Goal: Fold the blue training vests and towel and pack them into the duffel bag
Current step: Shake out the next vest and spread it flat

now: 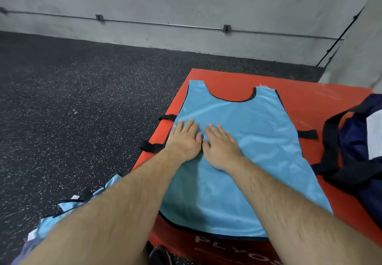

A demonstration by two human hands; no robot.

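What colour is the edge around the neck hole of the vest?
Black, a thin black trim around the light blue vest, seen in the head view.

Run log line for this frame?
vest flat on red box | left hand, right hand flat, pressing vest | duffel bag beside vest

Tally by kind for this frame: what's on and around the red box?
Light-blue training vest, spread flat on the box: 1
Heap of light-blue vests on the floor: 1, vests inside uncountable
Navy fabric duffel bag: 1
Red padded plyo box: 1
Hands pressing the vest, left hand and right hand: 2
Total: 6
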